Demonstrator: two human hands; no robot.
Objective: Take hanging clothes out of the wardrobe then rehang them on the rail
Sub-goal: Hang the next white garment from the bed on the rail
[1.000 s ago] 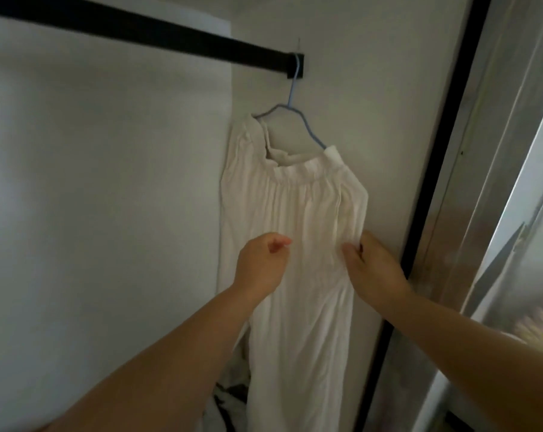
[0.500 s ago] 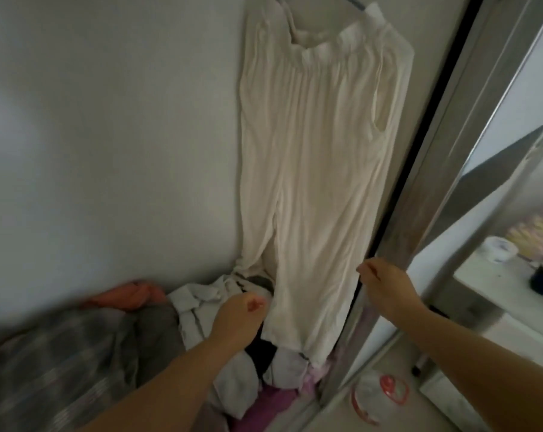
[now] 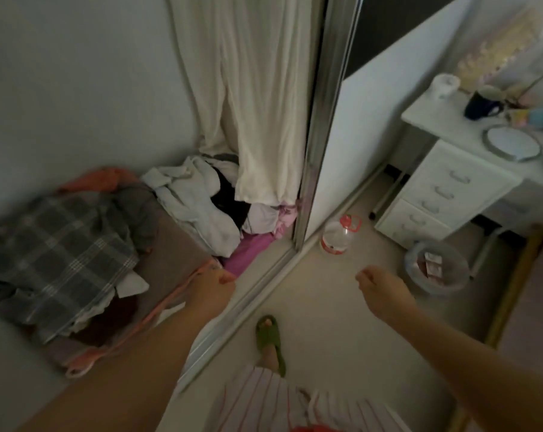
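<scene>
The cream trousers (image 3: 251, 98) hang in the wardrobe's right corner, their hems reaching the pile of clothes below. The rail and hanger are out of view above. My left hand (image 3: 212, 288) is low over the wardrobe's front edge, fingers curled closed with nothing in them, well below the trousers. My right hand (image 3: 385, 289) hovers over the room floor outside the sliding door, loosely apart and holding nothing. Neither hand touches the trousers.
A heap of clothes lies on the wardrobe floor: a grey plaid garment (image 3: 55, 254), white pieces (image 3: 192, 198), pink fabric (image 3: 251, 251). The metal sliding-door frame (image 3: 320, 126) stands between my hands. Outside are a water bottle (image 3: 335, 238), a white drawer unit (image 3: 444, 188), a bin (image 3: 435, 266) and my green slipper (image 3: 270, 341).
The view has swung down from the rail to the floor. Both hands have let go of the trousers and dropped away, the right one moving out past the door frame.
</scene>
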